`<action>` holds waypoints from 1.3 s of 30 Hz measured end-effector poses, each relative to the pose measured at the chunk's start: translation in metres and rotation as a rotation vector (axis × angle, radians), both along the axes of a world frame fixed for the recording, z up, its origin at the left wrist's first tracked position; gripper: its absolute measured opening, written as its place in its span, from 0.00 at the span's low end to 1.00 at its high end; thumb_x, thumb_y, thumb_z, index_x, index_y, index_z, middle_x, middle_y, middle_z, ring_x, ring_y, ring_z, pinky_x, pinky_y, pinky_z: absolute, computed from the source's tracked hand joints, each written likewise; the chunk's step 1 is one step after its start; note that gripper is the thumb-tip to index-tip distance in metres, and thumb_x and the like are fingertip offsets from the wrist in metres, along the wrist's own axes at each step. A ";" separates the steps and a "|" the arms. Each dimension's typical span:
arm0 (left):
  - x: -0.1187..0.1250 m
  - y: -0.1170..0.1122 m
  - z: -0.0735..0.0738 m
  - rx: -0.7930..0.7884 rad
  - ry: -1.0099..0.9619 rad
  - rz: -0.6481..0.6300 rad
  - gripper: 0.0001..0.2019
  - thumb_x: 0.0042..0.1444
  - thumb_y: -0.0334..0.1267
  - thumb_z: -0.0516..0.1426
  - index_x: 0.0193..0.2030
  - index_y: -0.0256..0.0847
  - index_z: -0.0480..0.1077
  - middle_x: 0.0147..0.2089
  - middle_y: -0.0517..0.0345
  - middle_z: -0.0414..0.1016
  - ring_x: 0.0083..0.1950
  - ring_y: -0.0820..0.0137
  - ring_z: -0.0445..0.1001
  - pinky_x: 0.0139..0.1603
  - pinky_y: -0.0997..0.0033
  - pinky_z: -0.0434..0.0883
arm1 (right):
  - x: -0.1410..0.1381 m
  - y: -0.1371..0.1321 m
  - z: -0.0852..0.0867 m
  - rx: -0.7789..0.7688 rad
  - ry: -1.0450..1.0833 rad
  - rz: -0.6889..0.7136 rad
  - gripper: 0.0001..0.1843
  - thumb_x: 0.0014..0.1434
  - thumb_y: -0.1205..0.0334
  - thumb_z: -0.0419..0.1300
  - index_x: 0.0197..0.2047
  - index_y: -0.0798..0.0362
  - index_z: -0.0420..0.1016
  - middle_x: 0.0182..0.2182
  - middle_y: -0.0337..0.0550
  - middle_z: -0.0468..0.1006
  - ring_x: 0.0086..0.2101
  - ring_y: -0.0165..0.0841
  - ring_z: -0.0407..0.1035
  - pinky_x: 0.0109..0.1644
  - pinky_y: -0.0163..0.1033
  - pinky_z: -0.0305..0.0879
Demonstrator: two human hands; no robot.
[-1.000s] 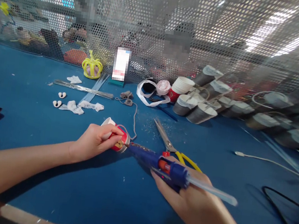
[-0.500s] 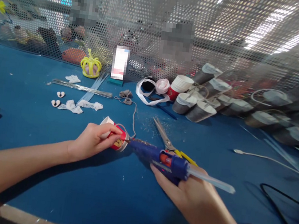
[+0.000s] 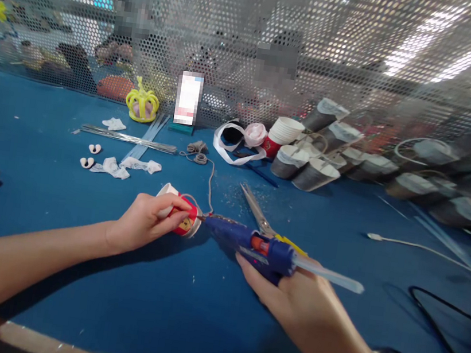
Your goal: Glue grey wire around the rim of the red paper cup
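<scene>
My left hand [image 3: 149, 220] is closed around a red and white paper cup [image 3: 189, 225] that lies on its side on the blue table. A grey cord [image 3: 210, 187] runs from a small coil [image 3: 197, 151] to the cup's base. In my right hand [image 3: 296, 291] is a blue glue gun [image 3: 248, 245], a clear glue stick [image 3: 331, 275] jutting from its back. The gun's nozzle points left at the cup's base edge, close to my left fingertips; whether it touches is too small to tell. Behind the gun lie scissors [image 3: 259, 211] with yellow handles, partly hidden.
Grey cord-wrapped cups [image 3: 316, 175] crowd the back right beside stacked paper cups [image 3: 285, 130]. Back left hold metal wires [image 3: 130, 139], lace pieces [image 3: 115, 168] and a yellow crown-like basket [image 3: 141, 106]. A phone [image 3: 188, 98] stands by the mesh screen. Black cable [image 3: 438, 319] curves at right.
The back of the glue gun and its glue stick have shifted slightly left and up with my right hand. My left hand and the cup stay nearly where they were.
</scene>
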State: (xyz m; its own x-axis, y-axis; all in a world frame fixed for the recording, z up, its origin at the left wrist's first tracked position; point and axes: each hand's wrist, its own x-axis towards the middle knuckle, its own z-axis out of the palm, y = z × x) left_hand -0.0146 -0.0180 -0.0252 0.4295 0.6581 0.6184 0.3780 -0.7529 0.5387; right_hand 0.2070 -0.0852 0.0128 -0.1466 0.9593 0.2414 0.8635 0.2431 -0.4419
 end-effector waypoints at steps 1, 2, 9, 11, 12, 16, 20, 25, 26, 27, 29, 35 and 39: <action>0.000 0.000 0.000 -0.001 0.002 0.001 0.06 0.56 0.32 0.53 0.36 0.36 0.71 0.29 0.58 0.78 0.26 0.79 0.74 0.26 0.86 0.68 | 0.000 0.000 0.001 0.009 0.002 -0.001 0.11 0.52 0.57 0.50 0.26 0.52 0.70 0.22 0.43 0.76 0.23 0.36 0.70 0.25 0.39 0.65; 0.000 0.000 0.000 -0.002 0.004 0.002 0.06 0.56 0.32 0.53 0.36 0.36 0.71 0.29 0.58 0.78 0.26 0.79 0.74 0.25 0.86 0.68 | -0.001 0.000 0.001 0.017 0.005 -0.001 0.11 0.52 0.57 0.50 0.25 0.52 0.70 0.22 0.43 0.76 0.22 0.35 0.69 0.25 0.39 0.65; 0.000 0.000 -0.002 0.004 0.008 0.002 0.07 0.56 0.32 0.53 0.37 0.36 0.71 0.28 0.58 0.77 0.25 0.78 0.73 0.25 0.85 0.68 | -0.002 0.000 0.000 -0.006 0.031 -0.011 0.10 0.52 0.58 0.51 0.26 0.53 0.69 0.22 0.42 0.75 0.23 0.35 0.69 0.25 0.38 0.64; 0.000 0.000 -0.002 0.004 0.009 0.004 0.06 0.56 0.32 0.53 0.37 0.36 0.71 0.29 0.58 0.77 0.25 0.78 0.73 0.25 0.84 0.68 | -0.002 0.000 0.000 -0.012 0.049 -0.017 0.09 0.52 0.58 0.52 0.26 0.52 0.69 0.23 0.42 0.75 0.23 0.35 0.69 0.25 0.38 0.63; 0.000 0.000 -0.002 0.004 0.009 0.005 0.06 0.56 0.32 0.53 0.37 0.36 0.71 0.29 0.58 0.77 0.25 0.78 0.73 0.25 0.84 0.68 | -0.003 0.000 0.000 -0.015 0.058 -0.026 0.09 0.52 0.58 0.52 0.25 0.52 0.68 0.22 0.41 0.75 0.22 0.34 0.69 0.24 0.37 0.63; -0.001 -0.001 -0.002 0.004 0.012 0.010 0.06 0.56 0.32 0.53 0.37 0.36 0.71 0.29 0.59 0.78 0.24 0.79 0.73 0.24 0.84 0.68 | -0.007 -0.001 0.004 -0.037 0.084 -0.077 0.10 0.51 0.58 0.52 0.20 0.50 0.63 0.17 0.39 0.71 0.20 0.34 0.67 0.22 0.37 0.61; -0.001 -0.001 -0.002 0.002 0.018 0.013 0.06 0.56 0.32 0.53 0.37 0.37 0.71 0.28 0.59 0.78 0.24 0.79 0.73 0.24 0.84 0.67 | -0.010 -0.003 0.007 -0.071 0.108 -0.092 0.11 0.50 0.58 0.53 0.19 0.50 0.62 0.17 0.40 0.71 0.21 0.34 0.68 0.21 0.36 0.60; 0.000 -0.001 -0.002 0.013 0.020 0.023 0.07 0.56 0.32 0.52 0.37 0.37 0.71 0.29 0.59 0.78 0.24 0.79 0.73 0.24 0.84 0.67 | -0.011 -0.003 0.009 -0.020 0.074 -0.116 0.10 0.49 0.58 0.54 0.19 0.50 0.64 0.16 0.40 0.71 0.24 0.36 0.70 0.19 0.35 0.59; 0.000 -0.001 -0.002 0.014 0.019 0.022 0.07 0.56 0.32 0.52 0.37 0.37 0.71 0.29 0.59 0.78 0.24 0.79 0.73 0.24 0.84 0.67 | -0.012 -0.003 0.010 -0.015 0.067 -0.115 0.10 0.49 0.58 0.54 0.19 0.50 0.64 0.16 0.40 0.71 0.24 0.36 0.70 0.19 0.35 0.59; 0.000 -0.001 -0.002 0.014 0.018 0.022 0.07 0.56 0.32 0.53 0.37 0.37 0.71 0.28 0.59 0.78 0.24 0.79 0.73 0.24 0.84 0.67 | -0.012 -0.003 0.010 -0.012 0.062 -0.112 0.10 0.49 0.59 0.54 0.19 0.50 0.65 0.16 0.40 0.71 0.24 0.36 0.70 0.19 0.34 0.59; 0.000 -0.001 -0.002 0.010 0.017 0.022 0.07 0.56 0.33 0.53 0.37 0.37 0.71 0.28 0.59 0.77 0.23 0.79 0.72 0.23 0.84 0.67 | -0.013 -0.003 0.011 -0.004 0.055 -0.112 0.09 0.49 0.58 0.54 0.20 0.50 0.65 0.17 0.40 0.72 0.24 0.35 0.70 0.20 0.34 0.59; 0.000 -0.001 -0.003 0.016 0.019 0.031 0.07 0.56 0.33 0.52 0.37 0.37 0.71 0.27 0.59 0.77 0.23 0.79 0.72 0.22 0.84 0.66 | -0.014 -0.002 0.012 0.012 0.032 -0.120 0.10 0.49 0.57 0.54 0.19 0.50 0.65 0.16 0.39 0.71 0.23 0.35 0.70 0.21 0.34 0.60; 0.000 -0.002 -0.003 0.045 0.018 0.031 0.06 0.56 0.33 0.53 0.36 0.37 0.71 0.26 0.61 0.77 0.21 0.80 0.71 0.21 0.85 0.65 | -0.013 0.000 0.012 -0.001 0.028 -0.101 0.12 0.49 0.57 0.55 0.17 0.48 0.64 0.13 0.39 0.69 0.23 0.36 0.70 0.20 0.34 0.59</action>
State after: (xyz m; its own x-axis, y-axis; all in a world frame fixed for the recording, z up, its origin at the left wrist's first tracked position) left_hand -0.0146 -0.0201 -0.0282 0.4210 0.6430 0.6397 0.4110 -0.7640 0.4974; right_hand 0.1937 -0.0850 0.0249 -0.0426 0.9692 0.2427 0.8707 0.1552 -0.4667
